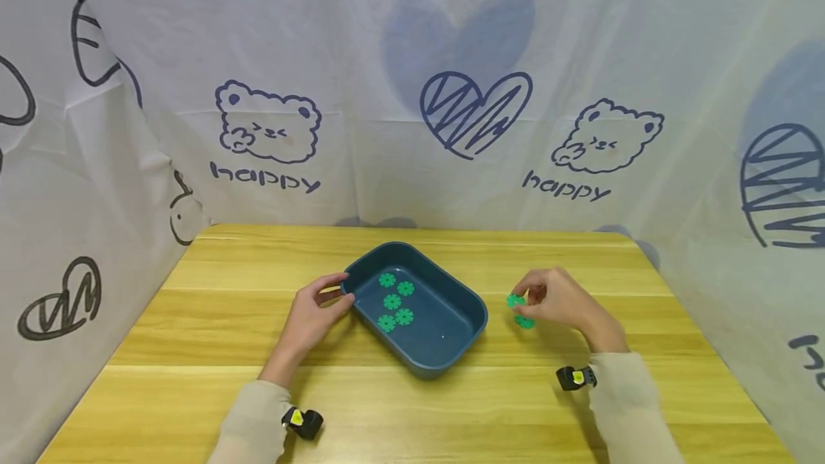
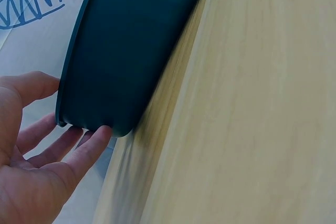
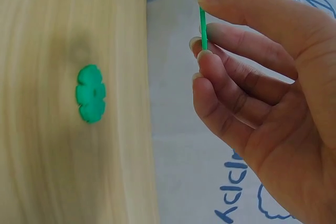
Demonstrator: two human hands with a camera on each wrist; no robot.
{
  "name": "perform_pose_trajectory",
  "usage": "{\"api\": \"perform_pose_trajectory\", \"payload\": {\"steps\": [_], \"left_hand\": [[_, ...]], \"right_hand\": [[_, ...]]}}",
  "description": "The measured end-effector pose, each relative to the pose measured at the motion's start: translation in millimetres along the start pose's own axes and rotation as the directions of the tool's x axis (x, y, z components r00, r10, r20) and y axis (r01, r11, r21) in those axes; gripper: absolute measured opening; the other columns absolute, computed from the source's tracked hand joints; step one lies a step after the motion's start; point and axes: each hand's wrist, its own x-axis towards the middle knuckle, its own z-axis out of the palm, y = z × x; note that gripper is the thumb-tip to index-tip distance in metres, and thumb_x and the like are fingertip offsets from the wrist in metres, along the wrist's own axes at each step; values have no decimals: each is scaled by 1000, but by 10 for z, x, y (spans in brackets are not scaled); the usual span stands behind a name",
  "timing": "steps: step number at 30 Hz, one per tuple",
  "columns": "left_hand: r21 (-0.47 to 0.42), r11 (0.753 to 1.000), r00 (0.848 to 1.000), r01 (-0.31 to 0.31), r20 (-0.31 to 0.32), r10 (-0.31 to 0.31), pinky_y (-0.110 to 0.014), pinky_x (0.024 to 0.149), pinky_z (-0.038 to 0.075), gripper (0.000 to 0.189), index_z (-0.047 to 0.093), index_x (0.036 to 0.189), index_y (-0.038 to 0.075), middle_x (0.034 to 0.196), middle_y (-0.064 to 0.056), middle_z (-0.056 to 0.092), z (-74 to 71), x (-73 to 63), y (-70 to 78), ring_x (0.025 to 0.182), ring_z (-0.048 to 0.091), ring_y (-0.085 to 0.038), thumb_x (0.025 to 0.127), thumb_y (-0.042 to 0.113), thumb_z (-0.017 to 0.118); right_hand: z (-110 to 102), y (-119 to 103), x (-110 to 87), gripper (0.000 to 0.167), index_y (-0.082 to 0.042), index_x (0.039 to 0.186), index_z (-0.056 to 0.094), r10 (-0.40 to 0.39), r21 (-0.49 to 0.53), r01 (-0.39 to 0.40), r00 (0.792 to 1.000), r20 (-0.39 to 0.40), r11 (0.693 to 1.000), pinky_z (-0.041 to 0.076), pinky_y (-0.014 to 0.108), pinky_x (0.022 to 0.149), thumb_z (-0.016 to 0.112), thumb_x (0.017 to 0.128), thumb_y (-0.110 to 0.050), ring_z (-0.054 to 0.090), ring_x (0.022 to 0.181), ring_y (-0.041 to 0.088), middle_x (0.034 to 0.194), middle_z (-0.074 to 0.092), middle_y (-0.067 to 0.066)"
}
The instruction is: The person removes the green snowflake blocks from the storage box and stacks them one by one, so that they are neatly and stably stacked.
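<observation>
The right hand (image 1: 557,301) pinches a green flower-shaped disc (image 3: 203,30) between thumb and fingertips, holding it edge-on to the right wrist camera above the table (image 1: 399,421). A second green disc (image 1: 525,322) lies on the table just below that hand, on the side toward the table's right edge. The left hand (image 1: 311,312) has its fingers spread, touching the left end of a dark blue rectangular bin (image 1: 445,324). The bin stands midway between the table's left and right edges, nearer the far edge, turned diagonally. Five green discs (image 1: 392,301) lie on its floor toward the left end. Behind the table's far edge hangs a white printed cloth (image 1: 380,185).
</observation>
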Motion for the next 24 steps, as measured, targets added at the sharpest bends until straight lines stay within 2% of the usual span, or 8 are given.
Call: {"api": "perform_pose_trajectory", "payload": {"steps": [14, 19, 24], "left_hand": [[2, 1000, 1000, -11, 0, 11, -31, 103, 57, 49, 58, 144, 6, 152, -18, 54, 0, -5, -27, 135, 59, -38, 99, 18, 71], [8, 1000, 1000, -13, -5, 13, -32, 103, 57, 49, 58, 144, 6, 151, -18, 55, 3, 1, -39, 134, 59, -38, 99, 18, 71], [13, 1000, 1000, -13, -8, 13, -27, 100, 58, 48, 58, 144, 6, 150, -18, 55, 5, 2, -63, 134, 60, -38, 98, 17, 71]], "right_hand": [[90, 127, -73, 17, -9, 97, 79, 29, -13, -29, 999, -16, 999, 57, 23, 68, 86, 83, -14, 62, 72, 6, 86, 74, 0], [102, 149, -69, 16, -8, 97, 79, 9, -25, -9, 1000, -16, 1000, 57, 23, 69, 85, 84, -15, 62, 75, 8, 92, 75, 4], [126, 181, -69, 15, -9, 96, 79, -5, -21, 4, 1000, -15, 1000, 57, 23, 69, 85, 84, -15, 62, 76, 10, 94, 75, 4]]}}
